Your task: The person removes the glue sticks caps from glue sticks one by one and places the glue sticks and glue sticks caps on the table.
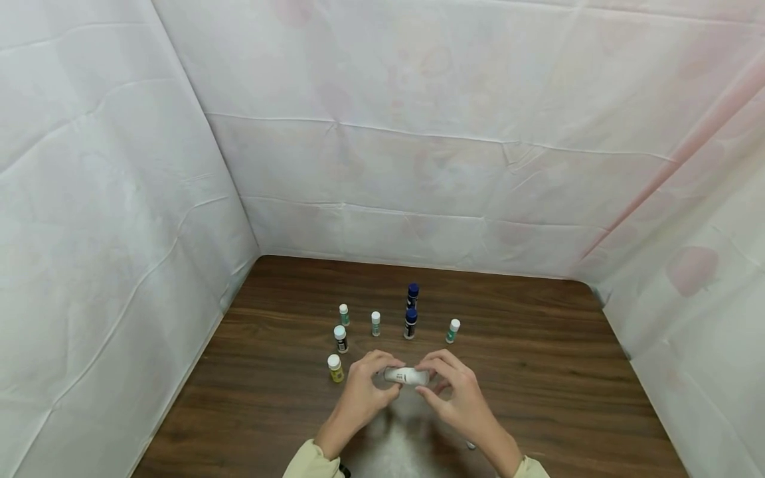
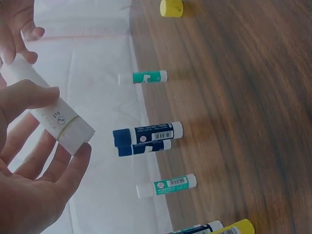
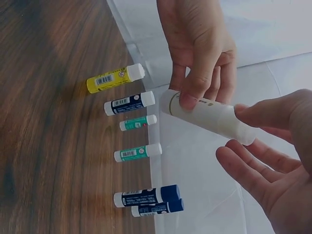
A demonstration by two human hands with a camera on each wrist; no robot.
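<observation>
A white glue stick [image 1: 406, 376], printed "21g" and "PVA", is held nearly level above the table between both hands. My left hand [image 1: 366, 385] grips it near one end, thumb across the printed side and fingers beneath, as the left wrist view shows. At the other end, the ridged one, my right hand [image 3: 287, 141] pinches with thumb and fingers. Just beyond the hands stand a yellow glue stick [image 1: 336, 369] and a navy one with a white cap [image 1: 340, 331]. Two blue-capped navy glue sticks [image 1: 410, 324] stand one behind the other.
Small green glue sticks with white caps [image 1: 376, 324] stand farther back, one of them off to the right [image 1: 453, 330]. A yellow cap-like piece [image 2: 171, 8] shows at the left wrist view's top edge. Pale cloth [image 1: 382, 172] encloses the brown wooden table [image 1: 538, 372] at back and sides.
</observation>
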